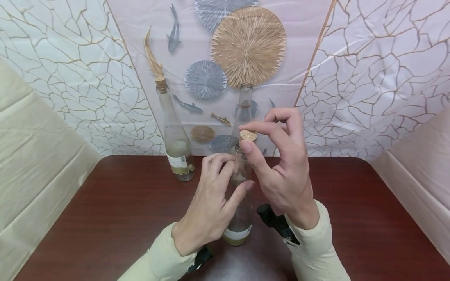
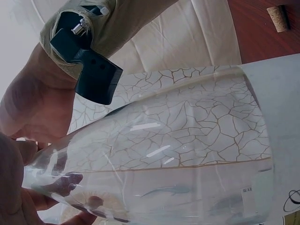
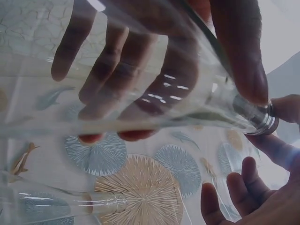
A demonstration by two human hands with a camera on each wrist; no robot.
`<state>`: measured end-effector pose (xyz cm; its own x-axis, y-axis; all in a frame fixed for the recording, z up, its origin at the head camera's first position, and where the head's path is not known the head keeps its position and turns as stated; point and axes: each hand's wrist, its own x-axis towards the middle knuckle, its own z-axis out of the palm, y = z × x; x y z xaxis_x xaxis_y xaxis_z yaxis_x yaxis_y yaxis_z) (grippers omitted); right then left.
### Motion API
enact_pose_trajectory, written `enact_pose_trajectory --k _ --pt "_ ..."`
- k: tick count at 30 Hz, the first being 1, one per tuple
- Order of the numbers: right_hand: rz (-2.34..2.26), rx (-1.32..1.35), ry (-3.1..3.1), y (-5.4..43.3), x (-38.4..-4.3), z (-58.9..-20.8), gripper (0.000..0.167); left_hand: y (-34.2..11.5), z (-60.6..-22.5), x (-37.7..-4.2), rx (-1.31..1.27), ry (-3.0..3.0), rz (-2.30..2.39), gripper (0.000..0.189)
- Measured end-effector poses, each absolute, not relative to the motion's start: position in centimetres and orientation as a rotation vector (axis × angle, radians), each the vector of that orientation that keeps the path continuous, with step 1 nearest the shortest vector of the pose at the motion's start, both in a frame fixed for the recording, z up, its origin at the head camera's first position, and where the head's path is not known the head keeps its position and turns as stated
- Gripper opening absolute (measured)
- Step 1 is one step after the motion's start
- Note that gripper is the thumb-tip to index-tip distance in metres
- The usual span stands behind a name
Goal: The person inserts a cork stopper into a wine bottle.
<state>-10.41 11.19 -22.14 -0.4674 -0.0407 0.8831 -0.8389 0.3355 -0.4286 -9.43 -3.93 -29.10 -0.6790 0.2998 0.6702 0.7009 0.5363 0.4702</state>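
Observation:
A clear glass bottle (image 1: 242, 207) stands upright on the table between both hands, with a white and gold label low on it. My left hand (image 1: 212, 195) grips its upper part, fingers behind the glass and thumb in front, as the right wrist view shows. Just at the bottle's mouth, my right hand (image 1: 286, 168) pinches a cork (image 1: 248, 135) between thumb and index finger. The cork's rough tan top shows in the head view. Through the glass in the right wrist view, the left hand's fingers (image 3: 96, 79) are visible.
At the back left stands another bottle (image 1: 177, 136), plugged with a cork (image 1: 161, 85) bearing a branch-like tan piece (image 1: 152, 54). An uncorked bottle (image 1: 245, 95) rises behind the hands. One loose cork (image 2: 279, 18) lies on the dark red table (image 1: 116, 218). Patterned cloth (image 1: 63, 70) backs it.

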Motion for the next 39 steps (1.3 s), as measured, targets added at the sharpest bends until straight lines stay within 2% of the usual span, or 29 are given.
enact_pose_trajectory --k 6,13,23,31,34,39 --pt "1.280 0.775 -1.730 11.19 -10.46 -22.05 0.043 -3.95 -29.02 -9.34 -0.802 -2.263 -1.028 0.024" --pt "1.368 0.791 -1.724 11.15 -10.47 -22.07 0.025 -3.99 -29.03 -9.36 -0.803 -2.263 -1.021 0.025" --pt "1.475 0.840 -1.770 11.29 -10.61 -22.25 0.021 -4.00 -29.05 -9.46 -0.814 -2.252 -1.037 0.020" --pt "1.426 0.774 -1.805 11.43 -10.38 -22.29 0.016 -4.06 -28.90 -9.56 -0.808 -2.273 -1.039 0.023" --pt "1.371 0.753 -1.780 11.22 -10.38 -22.44 0.022 -4.20 -28.87 -9.43 -0.789 -2.291 -1.038 0.023" --pt "1.292 0.737 -1.743 11.36 -10.26 -22.69 0.046 -4.47 -28.76 -9.30 -0.776 -2.329 -1.011 0.025"
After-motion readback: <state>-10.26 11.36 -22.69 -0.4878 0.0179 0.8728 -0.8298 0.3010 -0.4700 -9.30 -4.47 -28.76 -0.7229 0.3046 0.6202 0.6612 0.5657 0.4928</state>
